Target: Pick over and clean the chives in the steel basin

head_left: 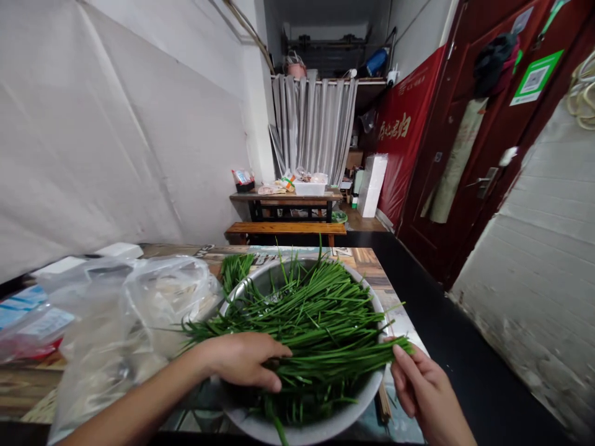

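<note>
A large metal basin (376, 396) on the table holds a heap of long green garlic chives (316, 303). My right hand (425, 381) is beyond the basin's right rim, with thumb and fingers pinched around the ends of a bunch. The bunch runs across the front of the basin towards my left hand (246, 362). That hand reaches over the near left rim, its thumb and forefinger around the chives; its other fingers are hidden. Leaf tips stick out over the left rim. Some water glints at the back of the basin.
Clear plastic bags (162, 297) lie left of the basin, with blue and white packets (32, 316) farther left. Another chive bunch (236, 269) lies behind the rim. Beyond stand a wooden bench (286, 229) and a table with a white tub (310, 188). A red door (446, 155) is at right.
</note>
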### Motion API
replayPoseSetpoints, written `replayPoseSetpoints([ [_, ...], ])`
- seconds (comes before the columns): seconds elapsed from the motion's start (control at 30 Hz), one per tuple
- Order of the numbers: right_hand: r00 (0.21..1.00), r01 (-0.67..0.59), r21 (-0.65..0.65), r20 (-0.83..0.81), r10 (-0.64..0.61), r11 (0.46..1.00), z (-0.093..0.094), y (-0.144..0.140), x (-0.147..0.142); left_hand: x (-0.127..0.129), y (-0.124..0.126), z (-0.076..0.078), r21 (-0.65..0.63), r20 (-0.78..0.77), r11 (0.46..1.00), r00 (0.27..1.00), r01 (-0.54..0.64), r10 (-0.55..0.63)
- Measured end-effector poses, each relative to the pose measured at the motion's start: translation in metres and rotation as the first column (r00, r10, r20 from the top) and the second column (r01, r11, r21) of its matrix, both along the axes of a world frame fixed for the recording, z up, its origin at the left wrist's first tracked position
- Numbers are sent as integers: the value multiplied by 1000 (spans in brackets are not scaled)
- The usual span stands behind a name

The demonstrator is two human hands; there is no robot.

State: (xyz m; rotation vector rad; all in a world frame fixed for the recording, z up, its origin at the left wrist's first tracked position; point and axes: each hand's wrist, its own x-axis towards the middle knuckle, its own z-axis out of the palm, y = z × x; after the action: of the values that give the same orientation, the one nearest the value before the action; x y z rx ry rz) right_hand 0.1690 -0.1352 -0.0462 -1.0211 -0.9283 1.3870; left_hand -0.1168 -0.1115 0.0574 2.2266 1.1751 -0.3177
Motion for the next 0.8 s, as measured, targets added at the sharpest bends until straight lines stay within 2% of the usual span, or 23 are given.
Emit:
replayPoseSetpoints([
  [0.1, 981, 74, 96, 173, -90, 993, 5, 0, 7, -10, 5, 24, -65, 88, 995, 994, 73, -68],
  [0.17, 963, 66, 109, 253, -92, 992, 10, 0, 8, -8, 13, 37, -29, 104, 998, 993, 50, -47],
  [0.23, 955, 20, 101, 293, -49, 995, 15, 1, 5, 2, 31, 42, 55, 128, 998, 992, -9, 2],
  [0.33, 958, -11, 118, 285, -24, 993, 18, 8, 1, 25, 74, 26, 216, 272, 968, 960, -126, 65],
  [0.43, 965, -27, 115, 262, -4, 993, 15, 17, -1, 52, 122, -6, 395, 366, 873, 921, -285, 135],
  [0.5, 968, -39, 102, 251, 12, 994, 10, 22, -1, 66, 145, -23, 463, 374, 828, 916, -317, 142],
  [0.6, 972, -40, 100, 233, 16, 994, 5, 26, 0, 78, 163, -39, 500, 338, 806, 929, -315, 153],
  [0.7, 975, -57, 103, 219, 33, 993, 4, 27, -1, 81, 169, -46, 509, 291, 801, 939, -316, 186],
  [0.8, 973, -47, 127, 229, 16, 991, 8, 25, -1, 79, 171, -50, 478, 324, 804, 922, -352, 211],
])
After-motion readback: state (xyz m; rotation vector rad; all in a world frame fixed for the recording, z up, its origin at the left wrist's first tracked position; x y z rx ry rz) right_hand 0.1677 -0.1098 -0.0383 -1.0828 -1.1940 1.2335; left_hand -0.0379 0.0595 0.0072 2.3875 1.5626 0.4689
